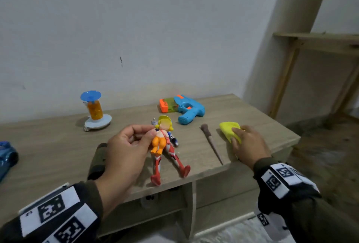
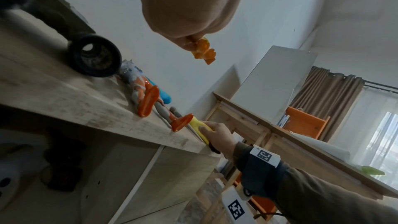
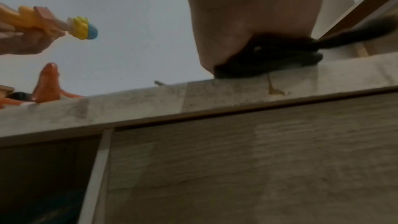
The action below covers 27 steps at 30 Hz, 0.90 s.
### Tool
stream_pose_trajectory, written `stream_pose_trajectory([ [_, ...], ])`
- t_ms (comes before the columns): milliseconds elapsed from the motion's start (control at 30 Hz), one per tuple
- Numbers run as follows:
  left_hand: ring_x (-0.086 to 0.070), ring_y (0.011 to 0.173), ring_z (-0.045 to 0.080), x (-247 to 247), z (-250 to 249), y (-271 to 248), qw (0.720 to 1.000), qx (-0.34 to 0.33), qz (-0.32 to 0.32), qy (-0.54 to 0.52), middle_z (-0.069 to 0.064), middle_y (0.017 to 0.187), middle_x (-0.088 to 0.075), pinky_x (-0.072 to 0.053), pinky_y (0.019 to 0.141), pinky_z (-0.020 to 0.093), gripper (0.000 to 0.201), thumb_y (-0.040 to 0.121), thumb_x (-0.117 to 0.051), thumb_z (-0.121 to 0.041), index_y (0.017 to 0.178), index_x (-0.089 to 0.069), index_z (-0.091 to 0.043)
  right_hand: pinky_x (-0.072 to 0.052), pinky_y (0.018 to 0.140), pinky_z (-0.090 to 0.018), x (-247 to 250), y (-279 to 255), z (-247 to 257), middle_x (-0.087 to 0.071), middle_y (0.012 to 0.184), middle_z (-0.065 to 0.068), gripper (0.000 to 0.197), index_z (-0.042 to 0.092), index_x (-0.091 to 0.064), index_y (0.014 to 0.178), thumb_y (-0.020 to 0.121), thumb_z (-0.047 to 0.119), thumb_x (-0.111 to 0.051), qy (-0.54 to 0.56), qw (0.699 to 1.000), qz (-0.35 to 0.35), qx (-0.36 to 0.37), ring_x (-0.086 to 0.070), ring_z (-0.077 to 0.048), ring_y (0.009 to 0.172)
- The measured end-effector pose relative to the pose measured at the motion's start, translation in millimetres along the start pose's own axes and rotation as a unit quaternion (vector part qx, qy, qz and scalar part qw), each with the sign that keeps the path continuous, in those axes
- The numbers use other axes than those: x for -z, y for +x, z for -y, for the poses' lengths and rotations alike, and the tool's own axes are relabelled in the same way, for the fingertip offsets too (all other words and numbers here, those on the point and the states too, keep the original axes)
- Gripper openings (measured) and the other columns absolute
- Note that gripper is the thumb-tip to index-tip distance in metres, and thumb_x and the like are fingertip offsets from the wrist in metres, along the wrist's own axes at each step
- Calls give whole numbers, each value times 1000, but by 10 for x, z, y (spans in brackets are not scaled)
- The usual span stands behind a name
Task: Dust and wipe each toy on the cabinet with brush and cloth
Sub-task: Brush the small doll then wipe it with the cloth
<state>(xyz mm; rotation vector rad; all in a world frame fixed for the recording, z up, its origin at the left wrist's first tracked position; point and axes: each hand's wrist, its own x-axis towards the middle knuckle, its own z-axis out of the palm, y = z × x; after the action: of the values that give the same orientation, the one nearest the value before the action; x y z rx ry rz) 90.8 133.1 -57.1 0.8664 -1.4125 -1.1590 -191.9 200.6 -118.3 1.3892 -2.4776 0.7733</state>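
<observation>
My left hand (image 1: 149, 136) pinches a small doll (image 1: 161, 140) with yellow hair and an orange body, holding it just above the cabinet top (image 1: 58, 145). The left wrist view shows the doll (image 2: 204, 52) hanging from the fingertips. Under it a red and silver action figure (image 1: 171, 163) lies on its back, feet at the front edge. My right hand (image 1: 239, 136) lies over a folded yellow cloth (image 1: 229, 128) near the cabinet's right front corner, fingers on top and thumb at its near side. A slim brush (image 1: 210, 141) lies between the figure and the cloth, with no hand on it.
A blue and orange toy gun (image 1: 188, 110) lies at the back. A suction toy (image 1: 95, 110) with a blue cup stands back left. A blue car (image 1: 5, 155) sits at the left edge, a dark cylinder (image 1: 98, 161) by my left wrist. A wooden frame (image 1: 314, 42) stands to the right.
</observation>
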Motion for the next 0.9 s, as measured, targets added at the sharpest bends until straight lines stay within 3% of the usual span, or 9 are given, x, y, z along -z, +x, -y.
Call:
stream_pose_trajectory([
  [133, -68, 78, 8, -105, 57, 51, 1000, 16, 2, 12, -1, 84, -72, -50, 64, 17, 10, 83, -66, -12, 84, -67, -22, -45, 88, -43, -93, 162, -78, -59, 113, -24, 32, 7, -67, 111, 80, 15, -64, 24, 999, -20, 12, -57, -41, 101],
  [267, -68, 79, 7, -134, 134, 65, 1000, 22, -3, 22, -1, 87, -73, -49, 64, 16, 10, 82, -66, -12, 85, -68, -22, -44, 87, -44, -31, 277, -76, -60, 115, -20, 31, 11, -68, 108, 80, 23, -66, -10, 1000, -11, 17, -54, -40, 103],
  [367, -67, 70, 2, -119, 144, 56, 1000, 24, -6, 19, 0, 84, -72, -49, 57, 10, 11, 82, -66, -10, 83, -67, -21, -47, 71, -43, -8, 160, 128, -67, 87, -17, 25, 10, -73, 87, 74, 30, -68, 0, 993, -100, 65, -59, -40, 84],
  [433, -67, 66, 1, -89, 137, 45, 999, 27, -10, 17, 0, 83, -72, -49, 55, 9, 10, 82, -66, -10, 83, -67, -20, -48, 72, -38, -28, 46, 283, -66, 77, -15, 33, 10, -72, 87, 75, 38, -61, 27, 992, -73, 94, -59, -36, 80],
  [500, -67, 68, 3, -46, 121, 26, 999, 28, -13, 15, 1, 84, -72, -49, 56, 10, 10, 83, -65, -10, 86, -67, -19, -45, 78, -35, -49, -49, 391, -67, 84, -13, 34, 12, -70, 97, 77, 38, -65, 38, 997, 6, 72, -56, -32, 90],
  [567, -67, 71, 6, 9, 87, -6, 999, 26, -15, 17, 3, 85, -72, -50, 58, 12, 9, 84, -65, -10, 87, -67, -19, -42, 77, -33, -74, -124, 455, -64, 89, -13, 28, 13, -68, 99, 79, 32, -64, 41, 997, 38, 57, -55, -30, 93],
  [633, -67, 67, 4, 73, 37, -47, 1000, 22, -18, 12, 1, 80, -72, -50, 57, 11, 10, 83, -65, -9, 85, -67, -19, -40, 71, -32, -80, -179, 520, -61, 90, -15, 24, 9, -67, 98, 84, 26, -58, 54, 997, 38, 44, -56, -32, 91],
  [800, -64, 59, 0, 325, -122, -143, 999, 5, -35, -2, 0, 75, -71, -51, 55, 10, 11, 83, -65, -7, 81, -66, -18, -44, 75, -33, 73, -199, 709, -68, 98, -17, 25, 11, -65, 107, 89, 22, -52, 95, 994, 48, -24, -60, -34, 94],
  [900, -64, 63, 5, 559, -190, -189, 999, -5, -51, 1, 2, 77, -70, -53, 60, 12, 12, 83, -65, -7, 82, -66, -19, -36, 59, -20, 248, -244, 941, -68, 82, -11, 22, 15, -68, 102, 86, 14, -53, 183, 982, -1, -45, -59, -28, 78],
])
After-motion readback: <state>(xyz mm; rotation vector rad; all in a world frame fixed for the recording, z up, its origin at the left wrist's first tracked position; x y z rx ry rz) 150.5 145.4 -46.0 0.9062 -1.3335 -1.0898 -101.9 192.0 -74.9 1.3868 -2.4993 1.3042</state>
